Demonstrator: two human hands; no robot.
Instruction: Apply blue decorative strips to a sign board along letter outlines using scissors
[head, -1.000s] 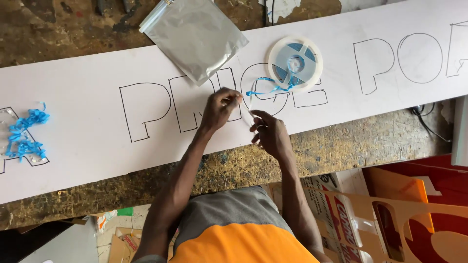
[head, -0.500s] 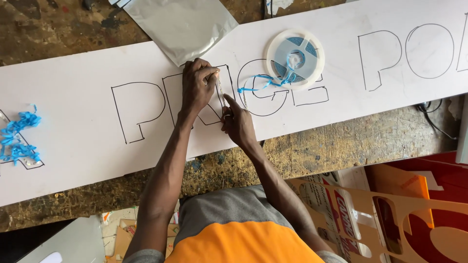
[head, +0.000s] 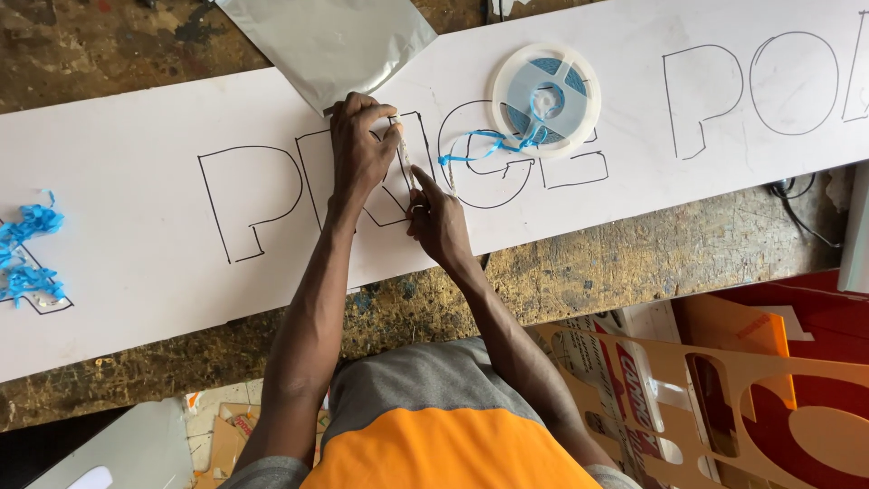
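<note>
Strip between both hands, along letter outline

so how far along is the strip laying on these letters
Done: the letters are outlined in black on the white board, and blue backing scraps lie at its left end. In hand: the left hand and right hand press a thin strip onto one middle letter. Left: the other outlines look bare, and the reel holds more strip.

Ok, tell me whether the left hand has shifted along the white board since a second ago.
Yes. The left hand moved from the outlined letters beside the tape reel up toward the silver pouch, farther from the reel.
</note>
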